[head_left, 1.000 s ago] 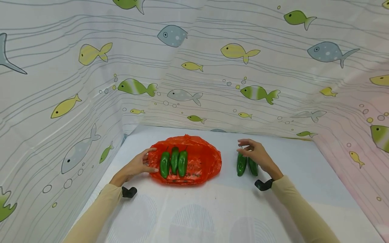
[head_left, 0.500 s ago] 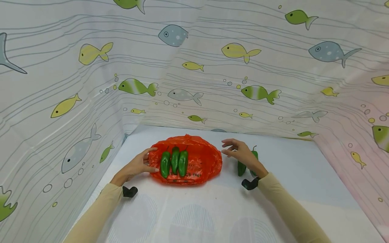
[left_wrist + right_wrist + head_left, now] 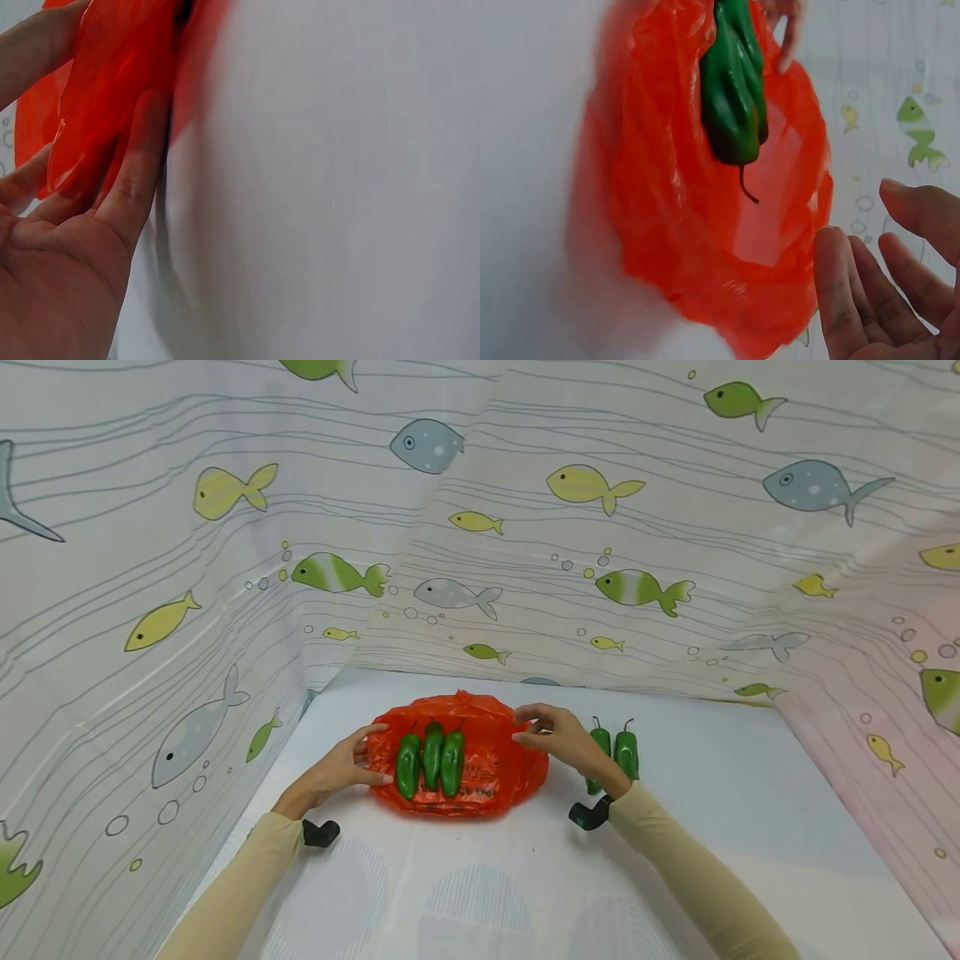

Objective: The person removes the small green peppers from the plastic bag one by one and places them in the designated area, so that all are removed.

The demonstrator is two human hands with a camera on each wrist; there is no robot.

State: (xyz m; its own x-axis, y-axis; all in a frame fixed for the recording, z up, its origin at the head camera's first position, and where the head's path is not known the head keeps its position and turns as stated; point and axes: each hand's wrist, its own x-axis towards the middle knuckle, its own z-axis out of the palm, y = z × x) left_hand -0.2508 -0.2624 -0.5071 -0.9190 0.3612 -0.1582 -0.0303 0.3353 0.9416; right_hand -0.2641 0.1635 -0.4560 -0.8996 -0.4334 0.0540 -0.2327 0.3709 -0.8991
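Observation:
An orange-red plastic bag point(image 3: 495, 760) lies spread open on the table, with three green chili peppers point(image 3: 452, 764) side by side in its left half. At its left end my left hand point(image 3: 333, 772) rests with thumb and fingers spread around the edge, and some fingertips show behind the plastic point(image 3: 112, 67) in the left wrist view. My right hand point(image 3: 562, 739) hovers at the bag's right rim, fingers loosely bent and holding nothing. Seen from the right wrist, a pepper point(image 3: 731, 90) with a curved stem points towards the bag's mouth.
Two more green chili peppers point(image 3: 626, 753) lie on the table to the right of the bag, partly hidden by my right forearm. Fish-patterned sheets point(image 3: 525, 543) form walls behind and on both sides of the white-covered table point(image 3: 480, 877).
My right hand has moved left from the two peppers to the bag's right rim, bringing those peppers back into view. My left hand and the peppers stay where they were.

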